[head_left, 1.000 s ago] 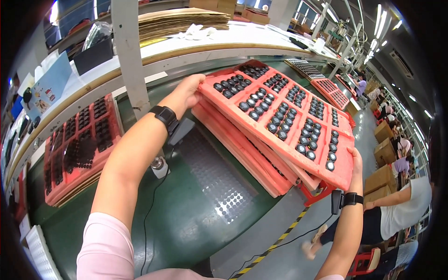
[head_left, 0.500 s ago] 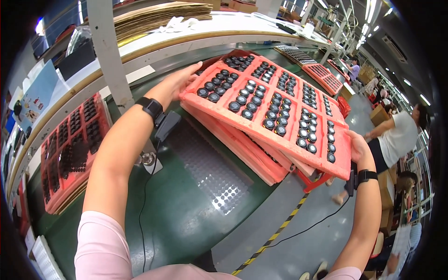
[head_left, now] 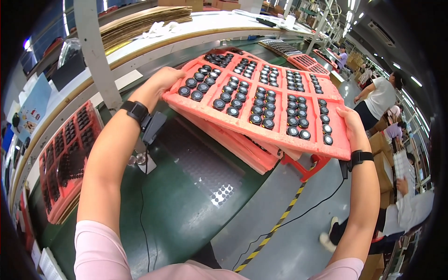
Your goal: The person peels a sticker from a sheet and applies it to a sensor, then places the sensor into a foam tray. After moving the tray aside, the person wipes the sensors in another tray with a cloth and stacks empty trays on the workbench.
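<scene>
A large red foam tray (head_left: pixel 205 106) is lifted between my two hands, its compartments filled with small round black parts (head_left: pixel 229 96) with silvery tops. My left hand (head_left: pixel 167 78) grips its left end, and my right hand (head_left: pixel 351 122) has hold of the right end, fingers over the edge. The tray tilts, its near right corner hanging lower. Beneath it lies a stack of similar red trays (head_left: pixel 224 142) on the green bench. A clear plastic sheet with round dimples (head_left: pixel 200 161) lies on the bench close to me. Both wrists wear black straps with small devices.
Another red tray stack (head_left: pixel 70 161) with dark parts stands at left, beside a white metal post (head_left: pixel 94 56). A shelf with stacked cardboard sheets (head_left: pixel 144 28) runs behind. A red stool (head_left: pixel 308 168) stands past the bench edge. People move on the right; thin cables hang from my wrists.
The held tray has shifted left in view and its right end has levelled out somewhat. Both hands still grip it. A walking person's shoe now shows at lower right.
</scene>
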`<state>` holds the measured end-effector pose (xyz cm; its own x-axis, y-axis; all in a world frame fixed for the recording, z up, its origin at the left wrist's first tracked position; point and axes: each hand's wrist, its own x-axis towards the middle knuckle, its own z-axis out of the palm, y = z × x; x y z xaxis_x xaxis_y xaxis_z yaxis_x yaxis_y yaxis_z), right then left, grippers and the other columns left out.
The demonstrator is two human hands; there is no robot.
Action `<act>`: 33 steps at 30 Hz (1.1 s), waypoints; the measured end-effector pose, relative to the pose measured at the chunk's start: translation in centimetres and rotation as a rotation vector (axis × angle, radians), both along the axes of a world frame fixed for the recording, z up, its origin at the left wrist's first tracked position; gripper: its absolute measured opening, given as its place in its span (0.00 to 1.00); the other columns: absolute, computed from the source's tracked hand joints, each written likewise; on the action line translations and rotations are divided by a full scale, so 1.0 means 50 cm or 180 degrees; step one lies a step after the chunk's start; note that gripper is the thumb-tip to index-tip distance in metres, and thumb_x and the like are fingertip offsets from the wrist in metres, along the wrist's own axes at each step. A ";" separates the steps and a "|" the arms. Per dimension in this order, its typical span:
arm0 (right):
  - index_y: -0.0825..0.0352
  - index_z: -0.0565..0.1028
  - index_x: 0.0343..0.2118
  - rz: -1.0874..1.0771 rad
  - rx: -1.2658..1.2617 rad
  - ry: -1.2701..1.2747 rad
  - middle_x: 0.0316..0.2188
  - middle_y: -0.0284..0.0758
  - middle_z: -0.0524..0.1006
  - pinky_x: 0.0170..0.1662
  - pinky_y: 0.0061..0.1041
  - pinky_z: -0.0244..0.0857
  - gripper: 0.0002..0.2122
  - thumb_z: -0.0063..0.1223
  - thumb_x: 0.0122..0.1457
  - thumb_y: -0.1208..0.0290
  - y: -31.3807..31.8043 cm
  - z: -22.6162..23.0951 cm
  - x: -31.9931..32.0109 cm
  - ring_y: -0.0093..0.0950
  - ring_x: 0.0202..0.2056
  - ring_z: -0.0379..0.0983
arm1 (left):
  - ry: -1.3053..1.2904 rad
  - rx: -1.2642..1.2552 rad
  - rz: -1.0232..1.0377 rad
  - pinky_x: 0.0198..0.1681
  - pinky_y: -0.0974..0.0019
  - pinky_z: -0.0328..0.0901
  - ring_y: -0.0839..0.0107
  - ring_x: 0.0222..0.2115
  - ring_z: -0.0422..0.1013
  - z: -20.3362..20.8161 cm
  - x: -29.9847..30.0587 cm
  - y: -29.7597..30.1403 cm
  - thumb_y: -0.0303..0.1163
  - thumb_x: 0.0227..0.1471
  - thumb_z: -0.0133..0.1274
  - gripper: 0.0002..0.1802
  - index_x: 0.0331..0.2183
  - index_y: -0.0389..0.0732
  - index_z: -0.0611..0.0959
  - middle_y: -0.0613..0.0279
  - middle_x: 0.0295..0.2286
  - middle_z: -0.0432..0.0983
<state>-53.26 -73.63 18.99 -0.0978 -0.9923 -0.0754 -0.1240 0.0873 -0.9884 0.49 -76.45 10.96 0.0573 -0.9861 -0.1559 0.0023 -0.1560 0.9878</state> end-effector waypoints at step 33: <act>0.76 0.67 0.55 0.0565 -0.0652 0.0133 0.48 0.40 0.77 0.47 0.22 0.70 0.18 0.46 0.65 0.74 -0.086 0.031 -0.008 0.25 0.43 0.76 | 0.0292 -0.0486 0.0842 0.37 0.74 0.70 0.80 0.32 0.74 -0.001 -0.072 0.201 0.27 0.59 0.51 0.12 0.41 0.28 0.79 0.60 0.34 0.79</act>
